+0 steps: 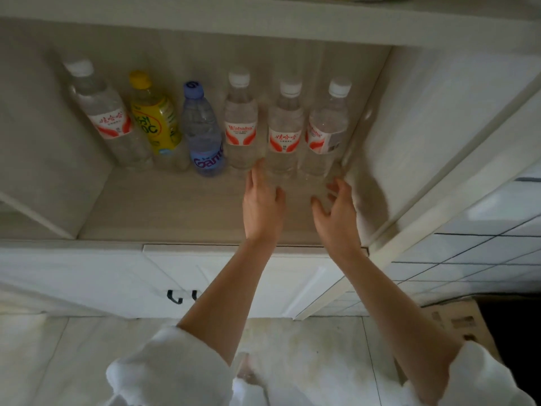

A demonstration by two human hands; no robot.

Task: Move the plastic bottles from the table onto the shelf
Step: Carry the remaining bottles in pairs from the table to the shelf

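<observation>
Several plastic bottles stand upright in a row at the back of the shelf [164,212]. From the left: a clear bottle with a red label [106,118], a yellow bottle [155,118], a blue-capped bottle [203,130], then three clear red-label bottles [240,121], [285,130], [326,130]. My left hand [263,200] is at the foot of the fifth bottle, fingers apart, touching or just off it. My right hand [336,209] is spread just in front of the rightmost bottle's base. Neither hand holds anything.
The shelf's right side wall [409,148] stands close beside the rightmost bottle. An upper shelf board [263,22] runs overhead. Below are white cabinet doors with dark handles [181,297]. A cardboard box [456,320] sits on the floor at lower right.
</observation>
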